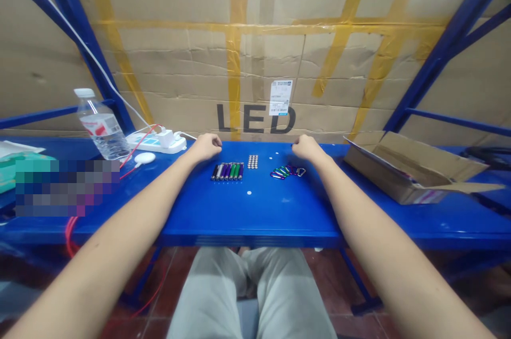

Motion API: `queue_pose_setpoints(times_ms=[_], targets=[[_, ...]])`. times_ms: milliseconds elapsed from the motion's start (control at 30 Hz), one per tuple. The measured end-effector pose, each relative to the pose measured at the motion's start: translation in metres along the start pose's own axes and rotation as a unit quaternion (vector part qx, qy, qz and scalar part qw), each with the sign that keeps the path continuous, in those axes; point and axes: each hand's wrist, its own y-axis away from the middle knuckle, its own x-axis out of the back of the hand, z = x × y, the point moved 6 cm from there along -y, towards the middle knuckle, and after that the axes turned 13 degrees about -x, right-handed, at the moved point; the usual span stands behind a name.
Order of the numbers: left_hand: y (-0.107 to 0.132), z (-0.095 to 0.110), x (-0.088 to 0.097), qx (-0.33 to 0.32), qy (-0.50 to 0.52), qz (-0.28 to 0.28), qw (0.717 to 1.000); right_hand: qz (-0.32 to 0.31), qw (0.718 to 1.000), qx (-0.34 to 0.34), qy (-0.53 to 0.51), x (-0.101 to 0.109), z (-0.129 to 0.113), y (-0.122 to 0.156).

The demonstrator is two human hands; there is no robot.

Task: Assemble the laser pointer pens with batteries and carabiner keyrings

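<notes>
My left hand [208,146] rests at the back of the blue table [255,216], its fingers curled in and nothing visible in them. Just in front and to its right lies a neat row of small metal tubes [227,171], like mini flashlights, in black, silver, purple and green. Beside them sits a block of small round silver button cells [253,162]. My right hand [305,146] is closed in a fist on the table, apart from the left, with no object showing. Several coloured carabiner clips [287,171] are spread in front of it.
An open cardboard box [393,168] stands on the right. On the left are a water bottle [101,126], a power strip [151,142] with plugs, a white round object [144,158] and a red cable [69,238]. Taped cardboard marked LED [255,118] rises behind.
</notes>
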Motion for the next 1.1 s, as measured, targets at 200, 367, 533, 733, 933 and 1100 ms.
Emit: queue_pose_setpoints(times_ms=[200, 367, 533, 733, 933, 1100], targets=[[-0.002, -0.012, -0.008, -0.027, -0.093, -0.116, 0.989, -0.028, 0.995, -0.086, 0.043, -0.009, 0.021, -0.004], [-0.003, -0.014, -0.007, -0.022, -0.049, -0.17, 0.984, -0.048, 0.994, -0.078, 0.061, -0.017, 0.022, -0.01], [0.002, -0.012, -0.003, 0.006, 0.03, -0.216, 0.976, -0.069, 0.993, -0.065, 0.066, -0.02, 0.022, -0.014], [0.005, -0.004, -0.004, 0.006, 0.067, -0.227, 0.972, -0.081, 0.993, -0.053, 0.07, -0.021, 0.023, -0.015], [0.008, 0.005, -0.004, 0.01, 0.087, -0.244, 0.966, -0.081, 0.993, -0.06, 0.06, -0.023, 0.025, -0.019], [0.01, 0.007, -0.005, 0.017, 0.098, -0.26, 0.96, -0.086, 0.992, -0.061, 0.062, -0.024, 0.027, -0.019]])
